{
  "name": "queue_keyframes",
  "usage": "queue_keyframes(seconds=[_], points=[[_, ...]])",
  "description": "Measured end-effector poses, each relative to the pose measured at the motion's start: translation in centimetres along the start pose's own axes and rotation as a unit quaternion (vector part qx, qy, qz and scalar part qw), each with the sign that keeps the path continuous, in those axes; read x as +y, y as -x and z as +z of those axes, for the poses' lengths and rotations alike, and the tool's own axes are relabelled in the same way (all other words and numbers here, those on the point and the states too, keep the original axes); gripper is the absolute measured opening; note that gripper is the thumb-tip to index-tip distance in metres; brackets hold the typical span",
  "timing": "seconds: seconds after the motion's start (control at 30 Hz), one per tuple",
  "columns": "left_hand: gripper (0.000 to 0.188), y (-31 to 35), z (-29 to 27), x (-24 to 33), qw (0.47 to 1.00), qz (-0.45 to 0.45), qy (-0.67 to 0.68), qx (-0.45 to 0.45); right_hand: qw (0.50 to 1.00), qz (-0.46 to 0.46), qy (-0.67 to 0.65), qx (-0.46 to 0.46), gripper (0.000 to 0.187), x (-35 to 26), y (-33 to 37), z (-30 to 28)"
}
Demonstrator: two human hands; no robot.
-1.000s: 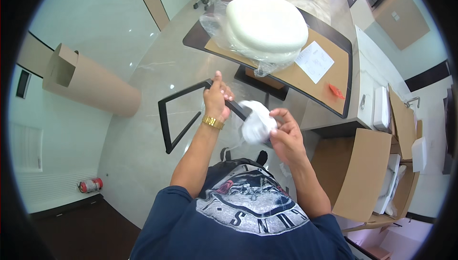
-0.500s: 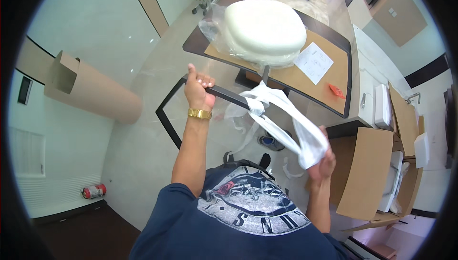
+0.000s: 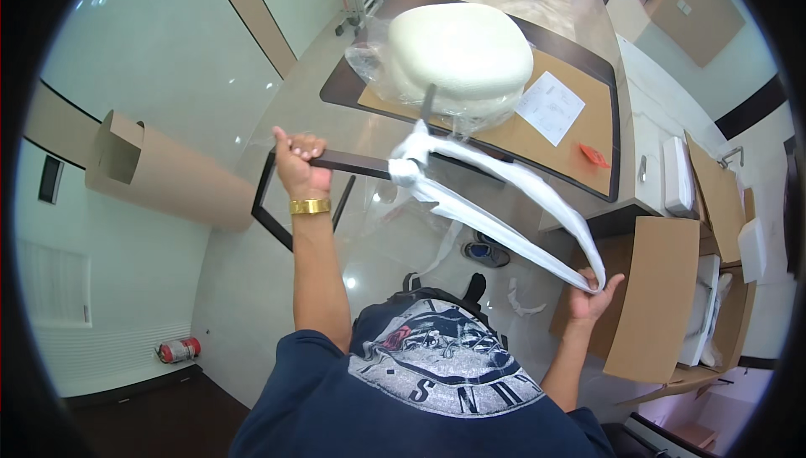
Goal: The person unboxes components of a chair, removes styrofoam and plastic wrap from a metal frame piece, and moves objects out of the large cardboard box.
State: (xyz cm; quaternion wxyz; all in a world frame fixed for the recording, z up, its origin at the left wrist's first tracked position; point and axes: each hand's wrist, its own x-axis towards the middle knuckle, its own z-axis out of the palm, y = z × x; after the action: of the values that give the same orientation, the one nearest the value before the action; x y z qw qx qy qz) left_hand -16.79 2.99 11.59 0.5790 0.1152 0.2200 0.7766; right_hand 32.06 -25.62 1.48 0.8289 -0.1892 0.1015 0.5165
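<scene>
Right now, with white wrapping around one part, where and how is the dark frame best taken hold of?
Probably by the bare bar of the dark frame, between the left hand and the white wrapping, coming from the person's side. That stretch is straight and narrow and runs roughly crosswise, so fingers could close around it; farther right, wrapping covers it.

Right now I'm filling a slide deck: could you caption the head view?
Left hand grips a dark frame; right hand holds a loop of white wrapping stretching from it, near a table.
</scene>
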Motion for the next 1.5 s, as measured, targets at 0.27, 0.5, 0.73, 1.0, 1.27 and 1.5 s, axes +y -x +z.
queue_keyframes(seconds=[0.27, 0.5, 0.73, 1.0, 1.27, 1.5], points=[[0.040, 2.1, 0.6, 1.2, 0.999, 0.013, -0.039, 0.014, 0.949, 0.023, 0.174, 0.263, 0.030, 1.8, -5.9, -18.2], [0.038, 6.0, 2.2, -0.8, 0.998, -0.050, -0.041, -0.008, 0.784, -0.120, 0.608, 0.045, 0.057, 13.3, -7.9, -4.1], [0.039, 7.0, 3.1, -1.2, 0.999, -0.037, -0.012, -0.023, 0.899, 0.349, 0.128, -0.231, 0.075, 24.0, -3.6, 11.1], [0.039, 6.8, 2.9, 0.1, 0.999, -0.008, 0.014, -0.040, 0.783, 0.226, 0.483, -0.320, 0.058, 23.0, 0.0, 6.0], [0.043, 8.4, 3.7, -0.7, 0.996, -0.062, -0.030, -0.051, 0.598, -0.086, 0.673, -0.427, 0.041, 20.8, -4.7, 13.8], [0.051, 8.1, 2.6, -1.3, 0.997, -0.060, -0.048, -0.017, 0.346, -0.277, 0.792, -0.420, 0.025, 16.3, -2.5, 18.8]])
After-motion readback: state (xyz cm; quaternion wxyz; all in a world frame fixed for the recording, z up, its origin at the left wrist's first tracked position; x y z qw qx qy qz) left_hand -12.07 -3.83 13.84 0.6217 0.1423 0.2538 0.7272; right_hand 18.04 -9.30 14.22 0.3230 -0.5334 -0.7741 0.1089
